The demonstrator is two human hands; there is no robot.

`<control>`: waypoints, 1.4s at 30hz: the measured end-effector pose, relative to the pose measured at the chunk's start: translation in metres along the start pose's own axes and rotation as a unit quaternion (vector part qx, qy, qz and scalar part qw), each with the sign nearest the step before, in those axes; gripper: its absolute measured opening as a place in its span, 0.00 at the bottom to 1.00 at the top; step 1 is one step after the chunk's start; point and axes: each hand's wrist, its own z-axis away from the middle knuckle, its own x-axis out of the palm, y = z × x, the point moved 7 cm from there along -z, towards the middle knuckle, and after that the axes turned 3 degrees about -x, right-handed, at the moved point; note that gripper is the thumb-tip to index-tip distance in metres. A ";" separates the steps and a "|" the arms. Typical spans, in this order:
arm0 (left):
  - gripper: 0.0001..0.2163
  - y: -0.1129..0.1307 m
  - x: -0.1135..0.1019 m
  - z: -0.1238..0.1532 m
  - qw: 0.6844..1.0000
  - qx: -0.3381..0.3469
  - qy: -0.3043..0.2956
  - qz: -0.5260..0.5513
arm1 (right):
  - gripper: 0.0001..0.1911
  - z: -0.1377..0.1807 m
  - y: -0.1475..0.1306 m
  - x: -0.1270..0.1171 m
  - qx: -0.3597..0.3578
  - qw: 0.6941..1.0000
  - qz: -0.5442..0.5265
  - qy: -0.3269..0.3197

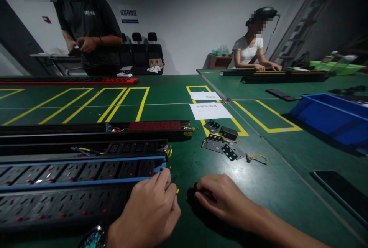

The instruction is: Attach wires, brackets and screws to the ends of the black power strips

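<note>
1. Long blue-edged black socket strip (83, 172) lies on green tabletop (169, 106).
2. Left hand (152, 204) at strip's right end, fingers bent; hold unclear.
3. Right hand (221, 194) right of strip, curled narrow; contents unclear.

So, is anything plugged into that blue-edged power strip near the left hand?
Empty where visible: the blue-edged power strip shows bare outlets and no plugs. Its left end leaves the picture, so I cannot tell there.

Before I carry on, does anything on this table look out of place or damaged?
Nothing looks clearly damaged, but the small dark plates lie in a loose, overlapping heap across the near end of a yellow outline, untidy compared with the rowed socket strips.
</note>
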 end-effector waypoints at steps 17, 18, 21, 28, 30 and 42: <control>0.05 0.004 0.002 0.001 0.998 0.030 -0.048 0.015 | 0.10 -0.001 0.000 0.001 -0.001 1.000 -0.005 0.004; 0.04 0.004 0.001 0.001 0.998 0.032 -0.049 0.014 | 0.10 -0.001 0.000 0.001 0.002 1.000 0.000 -0.001; 0.04 0.006 0.000 0.000 0.998 0.036 -0.043 0.008 | 0.10 -0.001 0.001 0.001 0.006 1.000 0.002 -0.004; 0.06 0.003 0.002 0.000 0.999 0.032 -0.027 0.010 | 0.09 -0.001 0.000 0.001 0.007 1.000 0.006 -0.005; 0.06 0.003 0.001 0.000 0.999 0.031 -0.026 0.013 | 0.09 -0.001 -0.001 0.000 0.004 1.000 0.000 0.000; 0.06 0.005 0.002 0.001 0.999 0.044 0.000 0.003 | 0.08 0.002 0.002 0.005 -0.024 0.999 0.032 0.004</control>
